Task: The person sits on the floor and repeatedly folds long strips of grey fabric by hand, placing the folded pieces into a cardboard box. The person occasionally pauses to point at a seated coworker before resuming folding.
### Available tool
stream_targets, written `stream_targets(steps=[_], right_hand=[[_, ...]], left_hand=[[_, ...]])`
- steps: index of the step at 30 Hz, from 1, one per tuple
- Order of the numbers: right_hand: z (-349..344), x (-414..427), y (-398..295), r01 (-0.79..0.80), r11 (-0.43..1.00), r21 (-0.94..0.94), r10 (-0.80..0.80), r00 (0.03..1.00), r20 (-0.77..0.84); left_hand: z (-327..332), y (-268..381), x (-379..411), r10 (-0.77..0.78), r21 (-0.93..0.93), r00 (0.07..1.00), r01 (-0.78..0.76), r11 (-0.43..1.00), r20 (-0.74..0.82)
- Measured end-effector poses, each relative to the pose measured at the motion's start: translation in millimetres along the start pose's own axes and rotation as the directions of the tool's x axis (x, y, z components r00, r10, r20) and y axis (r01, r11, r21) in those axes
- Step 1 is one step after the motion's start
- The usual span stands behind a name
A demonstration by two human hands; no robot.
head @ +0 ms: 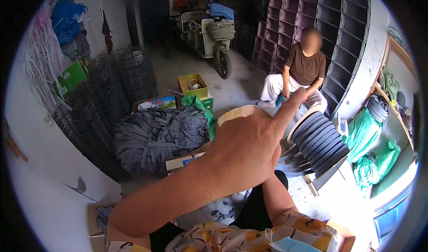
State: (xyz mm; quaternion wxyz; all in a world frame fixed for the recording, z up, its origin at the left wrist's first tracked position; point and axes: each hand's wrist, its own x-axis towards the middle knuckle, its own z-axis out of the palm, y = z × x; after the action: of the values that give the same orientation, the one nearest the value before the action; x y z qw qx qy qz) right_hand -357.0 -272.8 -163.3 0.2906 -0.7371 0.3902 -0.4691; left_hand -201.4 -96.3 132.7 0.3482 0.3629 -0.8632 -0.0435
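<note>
My left hand (245, 148) is raised across the middle of the view, its back towards me. Its index finger points up and right, overlapping the seated person in the picture. The other fingers curl under, and whatever might be in them is hidden. My right forearm (277, 198) rises from the lower right. The right hand itself is hidden behind the left one. Beyond the left hand, at the right, lies a large reel of dark grey strap (317, 141), with loose lengths (294, 165) hanging off it. To the left a big heap of grey strips (160, 135) fills a box.
A person (305, 66) sits opposite before stacked plastic crates (284, 24). A cargo tricycle (214, 34) stands at the back. Wire racks (100, 81) line the left wall. A yellow box (192, 84) holds cords. Green bags (366, 135) sit at the right.
</note>
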Motion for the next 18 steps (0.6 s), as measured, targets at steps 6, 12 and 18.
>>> stream_targets(steps=[6, 12, 18], right_hand=[[-1.8, -3.0, 7.7, -0.009, 1.000, 0.003, 0.009, 1.000, 0.010], [8.9, 0.0, 8.0, -0.003, 1.000, 0.029, 0.003, 1.000, 0.026], [6.6, -1.4, 2.9, -0.016, 0.999, 0.040, 0.015, 0.999, 0.029]], left_hand=[[6.9, 0.9, -2.6, -0.007, -0.076, 1.000, 0.009, 0.997, 0.018], [2.7, -0.8, -9.4, -0.033, -0.060, 0.999, 0.035, 0.998, 0.036], [3.1, -6.9, -10.8, -0.027, -0.056, 0.999, 0.029, 0.998, 0.032]])
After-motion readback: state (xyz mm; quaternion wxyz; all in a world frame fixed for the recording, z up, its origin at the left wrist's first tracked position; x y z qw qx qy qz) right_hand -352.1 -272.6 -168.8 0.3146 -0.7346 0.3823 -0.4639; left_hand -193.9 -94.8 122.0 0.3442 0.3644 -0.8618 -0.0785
